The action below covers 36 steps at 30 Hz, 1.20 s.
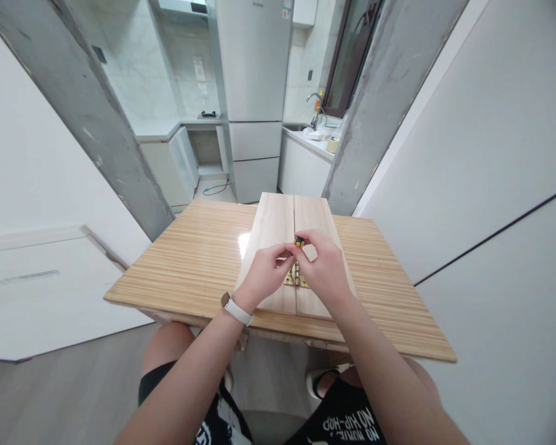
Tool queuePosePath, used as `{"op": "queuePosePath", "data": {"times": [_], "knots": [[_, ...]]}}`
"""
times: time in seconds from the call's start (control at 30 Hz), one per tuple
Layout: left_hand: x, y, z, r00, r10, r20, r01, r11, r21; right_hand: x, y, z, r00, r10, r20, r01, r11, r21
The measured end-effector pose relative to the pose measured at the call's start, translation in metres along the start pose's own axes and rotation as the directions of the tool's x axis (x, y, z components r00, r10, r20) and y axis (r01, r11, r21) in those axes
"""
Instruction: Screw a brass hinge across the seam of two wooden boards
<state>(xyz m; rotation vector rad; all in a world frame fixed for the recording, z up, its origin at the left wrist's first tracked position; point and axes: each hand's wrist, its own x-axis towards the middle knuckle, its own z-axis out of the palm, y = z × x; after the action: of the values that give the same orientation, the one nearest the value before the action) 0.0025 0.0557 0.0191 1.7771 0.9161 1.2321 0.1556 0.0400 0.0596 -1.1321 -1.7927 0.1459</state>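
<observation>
Two pale wooden boards [274, 224] lie side by side on the table, with a narrow seam between them. A brass hinge [297, 275] spans that seam near my hands, partly covered by them. In the fingertips of my right hand [323, 262] is a short black-and-yellow screwdriver [299, 241]; only its handle end shows. My left hand [269, 269] is closed in a pinch just beside and below the handle, its fingertips meeting those of the right. Whatever lies between the left fingertips is hidden. A watch with a white strap [237, 309] is on the left wrist.
Under the boards is a wood-grain table [189, 259] with angled corners. Beyond it stand a silver fridge [254, 68], a counter [155, 128] on the left and a sink faucet [314, 105] on the right. White panels [486, 123] flank the table.
</observation>
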Motion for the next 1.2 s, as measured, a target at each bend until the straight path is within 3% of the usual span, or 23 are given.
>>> {"op": "queuePosePath", "data": {"times": [0.1,0.27,0.4,0.57,0.73,1.0,1.2], "knots": [[-0.003,0.002,0.004,0.999,-0.009,-0.053,0.009,1.0,-0.017,0.001,-0.005,0.002,1.0,-0.013,0.026,0.014,0.999,-0.05],[-0.006,0.013,0.017,0.966,-0.025,-0.259,0.028,1.0,0.009,0.003,-0.016,0.007,0.999,-0.036,0.04,0.042,0.982,-0.183],[-0.006,0.015,0.02,0.952,-0.06,-0.302,0.05,0.998,-0.041,0.004,-0.018,0.01,1.0,0.016,0.024,-0.011,0.986,-0.164],[-0.003,0.004,0.012,0.964,-0.078,-0.255,0.069,0.997,-0.045,0.009,-0.002,0.004,0.992,0.043,0.121,-0.062,0.986,0.154],[-0.002,-0.004,0.006,0.985,-0.115,-0.132,0.087,0.975,-0.204,0.019,0.018,-0.004,0.946,0.049,0.32,-0.168,0.919,0.357],[0.003,-0.019,-0.003,0.994,-0.109,0.028,0.111,0.915,-0.387,0.03,0.014,0.001,0.901,-0.01,0.435,-0.214,0.859,0.464],[0.002,-0.017,-0.005,0.995,-0.067,0.071,0.087,0.94,-0.331,0.025,0.014,0.004,0.927,0.0,0.375,-0.158,0.907,0.391]]}}
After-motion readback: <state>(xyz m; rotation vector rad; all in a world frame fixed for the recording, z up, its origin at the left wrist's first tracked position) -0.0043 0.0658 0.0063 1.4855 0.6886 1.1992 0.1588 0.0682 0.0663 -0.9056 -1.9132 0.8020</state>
